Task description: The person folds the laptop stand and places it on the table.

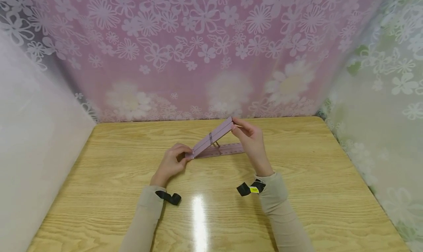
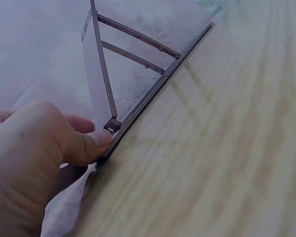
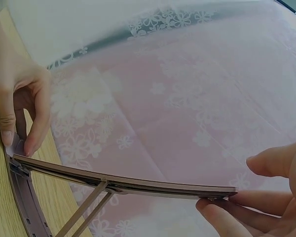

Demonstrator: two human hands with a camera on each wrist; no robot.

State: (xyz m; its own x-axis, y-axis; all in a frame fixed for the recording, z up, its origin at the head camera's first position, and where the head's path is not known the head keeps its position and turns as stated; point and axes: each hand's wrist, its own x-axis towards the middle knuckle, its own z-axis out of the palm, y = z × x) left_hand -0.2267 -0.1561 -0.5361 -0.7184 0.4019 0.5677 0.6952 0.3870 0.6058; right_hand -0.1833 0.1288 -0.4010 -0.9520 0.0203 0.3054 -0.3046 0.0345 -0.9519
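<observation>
A pinkish-purple folding stand made of two long, narrow panels rests on the table. Its upper panel point(image 1: 216, 132) slants up to the right, while the base panel point(image 1: 231, 148) lies along the tabletop. In the left wrist view, two thin struts point(image 2: 138, 35) join the panels, and a small hinge point(image 2: 111, 126) shows at the low end. My left hand point(image 1: 170, 162) holds this hinged end, thumb on the near edge, fingers on the far side. The upper panel's raised end is in my right hand point(image 1: 253, 143), which grips it with thumb and fingertips.
The wood-grain table point(image 1: 109, 186) ends at a pink flowered curtain point(image 1: 185, 61) behind the stand. Pale sheeting point(image 1: 36, 105) closes off the left, and a flowered curtain point(image 1: 380, 134) the right. Black straps circle both wrists.
</observation>
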